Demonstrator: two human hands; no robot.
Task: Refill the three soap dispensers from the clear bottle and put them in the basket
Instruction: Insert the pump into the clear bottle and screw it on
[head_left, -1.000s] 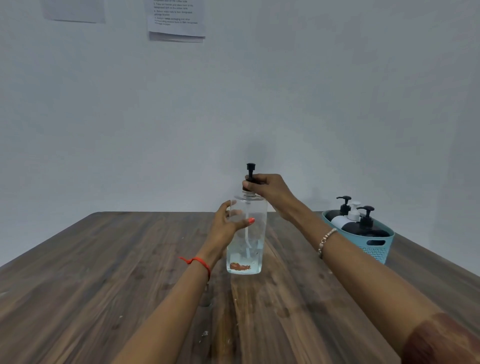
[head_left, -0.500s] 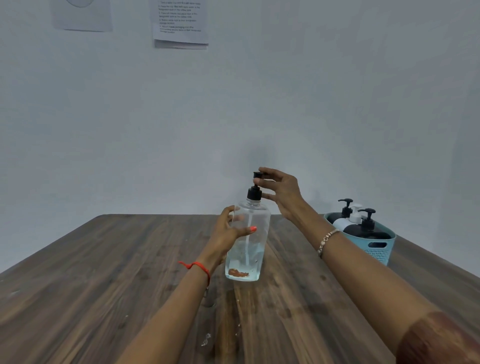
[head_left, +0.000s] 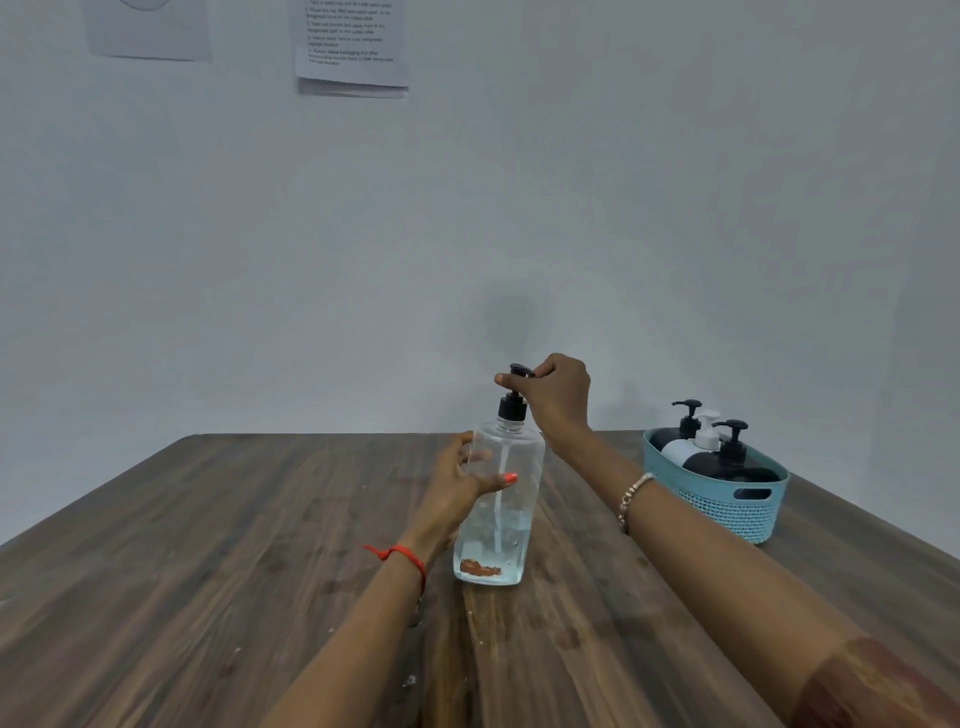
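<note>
The clear bottle (head_left: 501, 519) stands upright at the table's middle, a little liquid at its bottom and a black pump head (head_left: 514, 400) seated on its neck. My left hand (head_left: 462, 486) holds the bottle's body from the left, thumb across the front. My right hand (head_left: 558, 392) pinches the top of the pump head from the right. A teal basket (head_left: 727, 506) at the right holds three dispensers: a black dispenser (head_left: 680, 431) at the back, a white dispenser (head_left: 693, 447) in the middle, and a second black dispenser (head_left: 727, 462) in front.
The wooden table (head_left: 208, 545) ends at a pale wall. Two paper sheets (head_left: 353, 47) hang on the wall, high up. Small specks and droplets lie on the wood near my left forearm.
The pump, held raised above the neck a second ago, now sits down on the bottle. My right hand let go briefly, then closed on the pump's top. My left hand stayed on the bottle.
</note>
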